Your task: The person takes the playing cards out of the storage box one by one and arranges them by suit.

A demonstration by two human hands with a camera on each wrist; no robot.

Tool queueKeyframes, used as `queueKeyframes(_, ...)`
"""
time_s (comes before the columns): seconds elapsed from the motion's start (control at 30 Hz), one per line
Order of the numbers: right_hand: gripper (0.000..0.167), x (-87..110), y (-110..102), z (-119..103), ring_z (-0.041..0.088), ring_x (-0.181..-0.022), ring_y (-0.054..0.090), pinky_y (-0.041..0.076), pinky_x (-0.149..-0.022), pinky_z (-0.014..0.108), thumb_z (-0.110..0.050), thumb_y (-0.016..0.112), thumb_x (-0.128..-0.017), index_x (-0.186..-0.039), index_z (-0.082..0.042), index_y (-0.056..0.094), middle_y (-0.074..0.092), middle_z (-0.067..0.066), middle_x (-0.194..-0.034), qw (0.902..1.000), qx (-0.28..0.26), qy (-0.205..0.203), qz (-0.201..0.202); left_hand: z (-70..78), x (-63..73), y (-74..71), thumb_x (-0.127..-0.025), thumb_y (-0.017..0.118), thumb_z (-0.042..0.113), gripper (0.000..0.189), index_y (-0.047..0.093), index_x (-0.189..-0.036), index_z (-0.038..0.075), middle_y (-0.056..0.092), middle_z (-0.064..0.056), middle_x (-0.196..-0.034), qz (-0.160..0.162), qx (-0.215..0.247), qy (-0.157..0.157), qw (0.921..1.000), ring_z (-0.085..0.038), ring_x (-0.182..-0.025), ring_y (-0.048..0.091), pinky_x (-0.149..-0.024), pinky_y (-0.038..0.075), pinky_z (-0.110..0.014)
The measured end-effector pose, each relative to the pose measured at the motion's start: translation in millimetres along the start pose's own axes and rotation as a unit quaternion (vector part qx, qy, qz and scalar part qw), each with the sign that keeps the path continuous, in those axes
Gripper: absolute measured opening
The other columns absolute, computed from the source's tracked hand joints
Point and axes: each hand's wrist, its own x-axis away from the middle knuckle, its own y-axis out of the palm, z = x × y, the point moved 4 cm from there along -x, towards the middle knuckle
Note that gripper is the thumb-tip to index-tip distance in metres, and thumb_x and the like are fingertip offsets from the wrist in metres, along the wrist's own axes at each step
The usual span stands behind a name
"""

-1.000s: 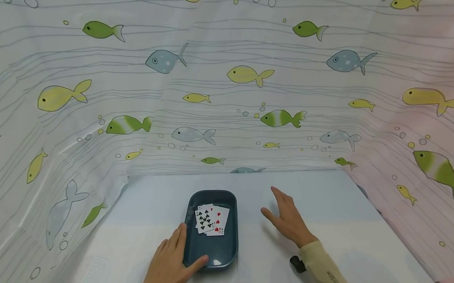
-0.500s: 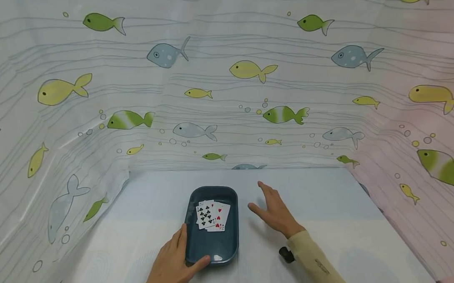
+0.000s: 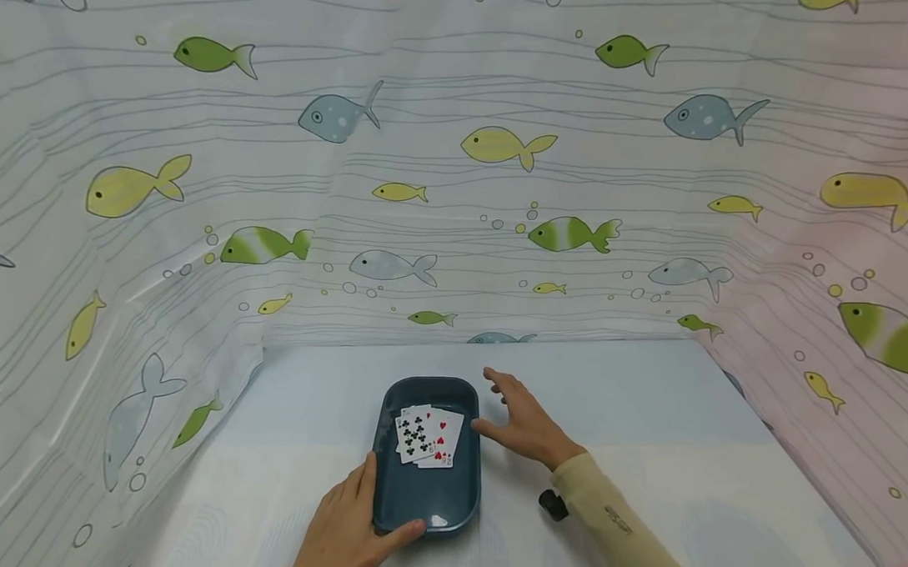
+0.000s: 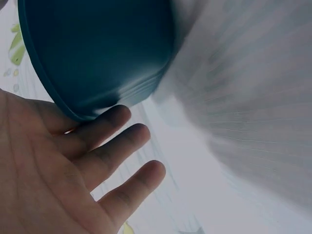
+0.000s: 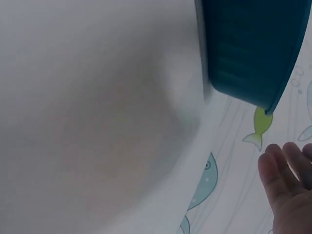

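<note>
A dark blue oval tray [image 3: 427, 501] sits on the white table, its long side running away from me. Several overlapping playing cards [image 3: 414, 435] lie face up in its far half, a club card on top of heart cards. My left hand [image 3: 338, 521] rests along the tray's left side, thumb over the near rim; in the left wrist view its straight fingers [image 4: 105, 124] are at the tray's outer wall. My right hand [image 3: 526, 423] is spread beside the far right rim, thumb tip right at the edge, holding nothing. The right wrist view shows its extended fingers [image 5: 287, 168] below the tray's end.
The white table [image 3: 639, 410] extends to both sides and behind the tray. A fish-patterned curtain [image 3: 452, 233] encloses it at the back, left and right. A small black object [image 3: 553, 505] sits at the right wrist, beside the beige sleeve [image 3: 608, 512].
My right hand has moved left, from well away from the tray to its right rim. The left hand keeps its place on the tray, and the cards lie as before. The head view shifts slightly.
</note>
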Motion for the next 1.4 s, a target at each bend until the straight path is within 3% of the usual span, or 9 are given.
queueKeyframes(0.3, 0.085, -16.1, 12, -17, 0.022, -0.121, 0.058, 0.053, -0.095, 0.04, -0.046, 0.076, -0.09, -0.158, -0.019, 0.035, 0.051, 0.004, -0.147, 0.9984, 0.022, -0.031, -0.041, -1.0, -0.6, 1.0, -0.07, 0.055, 0.093, 0.134, 0.027, -0.157, -0.004, 0.042, -0.024, -0.153, -0.014, -0.003, -0.004, 0.9999, -0.042, -0.134, 0.046, -0.109, 0.034, -0.062)
queueKeyframes(0.5, 0.091, -31.8, 22, -30, 0.021, -0.126, 0.056, 0.049, -0.102, 0.042, -0.044, 0.079, -0.088, -0.16, -0.015, 0.032, 0.049, 0.007, -0.149, 0.9945, 0.036, -0.051, -0.084, -0.3, 0.0, -2.0, -0.071, 0.055, 0.092, 0.132, 0.029, -0.157, -0.004, 0.044, -0.023, -0.152, -0.005, -0.01, 0.007, 0.9999, -0.04, -0.133, 0.047, -0.109, 0.035, -0.061)
queueKeyframes(0.73, 0.094, -41.6, 43, -39, 0.02, -0.134, 0.05, 0.042, -0.109, 0.04, -0.043, 0.081, -0.086, -0.16, -0.014, 0.03, 0.044, 0.007, -0.153, 0.9818, 0.073, -0.101, -0.143, -0.9, 0.5, -3.5, -0.072, 0.055, 0.091, 0.13, 0.03, -0.157, -0.004, 0.046, -0.022, -0.151, -0.001, -0.015, 0.011, 0.9998, -0.039, -0.131, 0.049, -0.108, 0.038, -0.06)
queueKeyframes(1.1, 0.099, -51.6, 66, -43, 0.016, -0.131, 0.053, 0.046, -0.105, 0.037, -0.04, 0.086, -0.082, -0.161, -0.026, 0.028, 0.047, 0.003, -0.153, 0.9653, 0.152, -0.104, -0.185, -1.4, -2.8, -4.2, -0.071, 0.055, 0.092, 0.132, 0.029, -0.156, -0.005, 0.046, -0.024, -0.149, 0.002, -0.005, 0.009, 0.9999, -0.042, -0.131, 0.049, -0.107, 0.038, -0.061)
queueKeyframes(1.4, 0.1, -64.2, 74, -47, 0.016, -0.131, 0.052, 0.044, -0.107, 0.036, -0.039, 0.088, -0.08, -0.161, -0.024, 0.031, 0.046, 0.003, -0.153, 0.9566, 0.154, -0.087, -0.232, 1.1, -3.5, -4.3, -0.071, 0.055, 0.092, 0.131, 0.029, -0.157, -0.004, 0.045, -0.023, -0.151, -0.005, -0.005, 0.005, 1.0, -0.041, -0.132, 0.048, -0.108, 0.038, -0.059)
